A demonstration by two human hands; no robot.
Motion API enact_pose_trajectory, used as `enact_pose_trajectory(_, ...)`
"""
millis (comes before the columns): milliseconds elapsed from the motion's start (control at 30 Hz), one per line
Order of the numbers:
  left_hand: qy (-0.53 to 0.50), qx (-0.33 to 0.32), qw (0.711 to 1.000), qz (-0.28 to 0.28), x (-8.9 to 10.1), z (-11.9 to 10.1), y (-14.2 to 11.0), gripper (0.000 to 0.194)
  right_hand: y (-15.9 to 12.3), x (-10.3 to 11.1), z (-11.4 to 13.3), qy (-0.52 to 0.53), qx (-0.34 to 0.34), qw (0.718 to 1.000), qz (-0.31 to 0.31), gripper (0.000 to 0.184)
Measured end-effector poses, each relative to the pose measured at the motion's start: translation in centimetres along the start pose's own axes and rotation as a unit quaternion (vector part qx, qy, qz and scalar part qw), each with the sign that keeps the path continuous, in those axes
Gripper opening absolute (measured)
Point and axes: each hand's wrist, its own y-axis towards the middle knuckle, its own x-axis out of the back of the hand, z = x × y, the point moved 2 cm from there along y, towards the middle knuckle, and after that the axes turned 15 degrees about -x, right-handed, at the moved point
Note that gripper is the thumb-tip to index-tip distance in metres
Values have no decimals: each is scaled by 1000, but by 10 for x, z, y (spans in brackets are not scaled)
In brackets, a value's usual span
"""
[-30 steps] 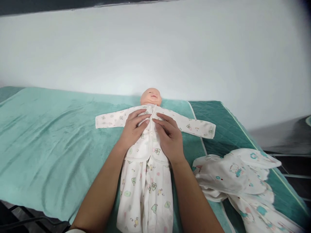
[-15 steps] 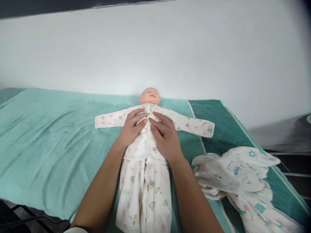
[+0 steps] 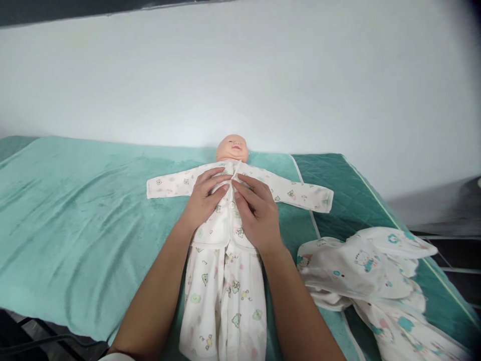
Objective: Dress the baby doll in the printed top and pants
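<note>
A baby doll (image 3: 232,148) lies on its back on a teal towel (image 3: 82,215), arms spread out. It wears a white printed shirt (image 3: 293,191) and matching trousers (image 3: 223,311). My left hand (image 3: 205,200) and my right hand (image 3: 255,213) rest side by side on the doll's chest. Their fingertips meet at the shirt's front opening just below the neck and pinch the two edges of the fabric together there.
A pile of other white baby clothes (image 3: 368,273) with teal prints lies at the right on a darker green quilted mat (image 3: 338,185). A white wall (image 3: 240,75) rises right behind the bed. The bed's near edge runs along the bottom left.
Both hands stay on the doll's chest; the fingertips have drawn a little closer together at the shirt's front. The view has shifted slightly.
</note>
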Motion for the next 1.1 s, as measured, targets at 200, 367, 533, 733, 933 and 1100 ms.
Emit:
enact_pose_trajectory(200, 4, -8, 1000, 1, 0, 2, 0, 28, 1, -2, -1, -37, 20, 999, 11, 32)
enact_pose_trajectory(367, 15, -15, 1000, 2, 0, 1, 1, 28, 2, -2, -1, -23, 25, 999, 2, 32)
enact_pose_trajectory(533, 11, -6, 1000, 3, -1, 0, 0, 28, 1, -1, 0, -16, 7, 1000, -18, 32)
enact_pose_trajectory(733, 11, -7, 1000, 5, -1, 1, 1, 27, 0, -1, -1, -7, -17, 999, -27, 29)
enact_pose_trajectory(933, 9, -8, 1000, 2, -1, 1, 1, 28, 1, 0, 1, -26, 19, 999, -5, 33)
enact_pose_trajectory(1100, 12, -5, 1000, 5, -1, 1, 1, 29, 2, 1, 4, -38, 50, 998, -5, 33)
